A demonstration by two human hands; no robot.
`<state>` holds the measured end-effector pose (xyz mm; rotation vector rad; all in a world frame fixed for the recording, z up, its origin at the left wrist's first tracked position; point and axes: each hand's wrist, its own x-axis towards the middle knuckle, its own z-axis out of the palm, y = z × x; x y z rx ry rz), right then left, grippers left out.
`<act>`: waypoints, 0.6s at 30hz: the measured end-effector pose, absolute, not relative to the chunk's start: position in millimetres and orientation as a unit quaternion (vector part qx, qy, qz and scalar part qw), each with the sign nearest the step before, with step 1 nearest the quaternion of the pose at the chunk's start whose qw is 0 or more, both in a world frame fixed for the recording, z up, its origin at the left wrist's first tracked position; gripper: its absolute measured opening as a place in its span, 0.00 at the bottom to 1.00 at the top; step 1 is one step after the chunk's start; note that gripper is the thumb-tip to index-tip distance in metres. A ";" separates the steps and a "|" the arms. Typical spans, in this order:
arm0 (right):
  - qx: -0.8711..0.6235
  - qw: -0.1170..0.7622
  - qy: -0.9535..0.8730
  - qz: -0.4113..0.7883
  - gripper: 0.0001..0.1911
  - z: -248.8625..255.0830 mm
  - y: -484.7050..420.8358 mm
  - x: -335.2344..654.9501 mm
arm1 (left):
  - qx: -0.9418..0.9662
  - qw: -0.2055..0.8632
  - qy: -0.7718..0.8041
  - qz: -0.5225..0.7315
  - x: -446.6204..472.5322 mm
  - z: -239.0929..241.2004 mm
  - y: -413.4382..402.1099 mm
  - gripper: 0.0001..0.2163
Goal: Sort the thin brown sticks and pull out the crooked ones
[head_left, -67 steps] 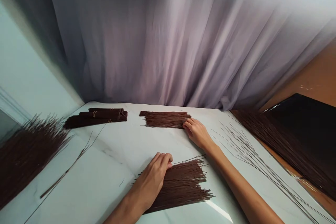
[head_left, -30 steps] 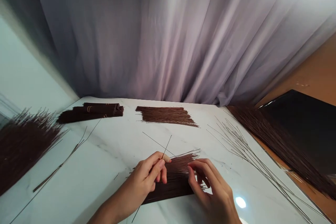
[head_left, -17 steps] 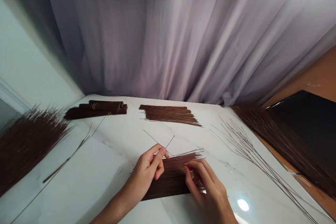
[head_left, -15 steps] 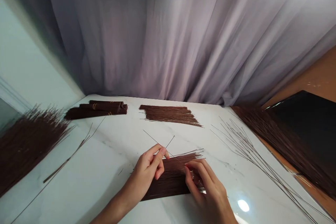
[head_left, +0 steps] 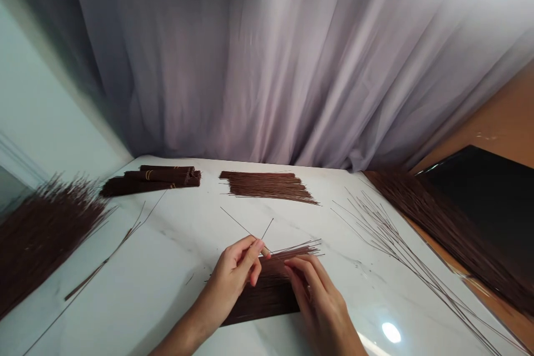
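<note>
Thumb and forefinger of a left hand (head_left: 236,267) pinch a thin dark stick (head_left: 267,229), its visible tip slanting toward the far edge of the white surface (head_left: 158,267) and slightly toward the right edge. A second stick (head_left: 236,221), equally slender and straight, crosses behind it, pointing toward the far left corner. The thumb and forefinger of the right hand (head_left: 317,289) come together near its lower end; whether they grip it cannot be told. Beneath both hands lies a brown sheaf (head_left: 271,295), long axis roughly along the far edge, uneven tips toward the right edge. Beyond, near the far edge, rest a flat row of sticks (head_left: 267,184) and, nearer the far left corner, yellow-banded bundles (head_left: 162,178).
</note>
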<state>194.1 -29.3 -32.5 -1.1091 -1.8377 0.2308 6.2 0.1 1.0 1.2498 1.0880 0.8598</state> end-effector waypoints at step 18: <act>-0.357 0.217 -0.815 0.400 0.13 66.1 9.5 236.1 | 0.675 0.622 0.333 0.216 4.4 26.4 -28.5 0.18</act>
